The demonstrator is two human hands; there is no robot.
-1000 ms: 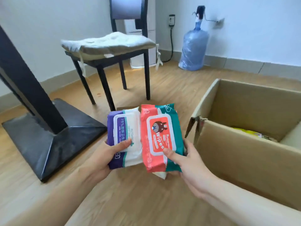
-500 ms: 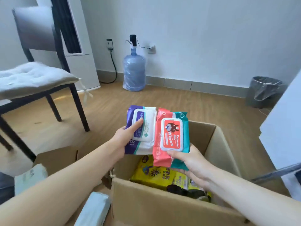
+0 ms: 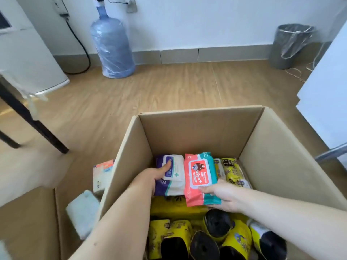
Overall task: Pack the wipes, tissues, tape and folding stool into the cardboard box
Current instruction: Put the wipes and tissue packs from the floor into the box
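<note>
Both hands are down inside the open cardboard box [image 3: 277,158]. My left hand [image 3: 150,180] grips a purple and white wipes pack [image 3: 171,175], thumb on its lid. My right hand [image 3: 220,197] holds a red and teal wipes pack [image 3: 199,177] from below. The two packs lie side by side near the box's far wall, above a yellow pack [image 3: 174,207]. Several yellow-wrapped tissue packs [image 3: 232,171] fill the right and near part of the box. Whether the wipes rest on the contents I cannot tell.
On the box's left flap [image 3: 28,222] lie a pale blue pack [image 3: 82,212] and a white and orange pack [image 3: 102,175]. A water bottle [image 3: 112,45] and a bin [image 3: 289,45] stand by the wall. Chair legs [image 3: 33,124] are at left, white boards [image 3: 326,102] at right.
Both hands have carried the two wipes packs from above the box rim down into the box, close to its far wall. My view has tilted down over the box.
</note>
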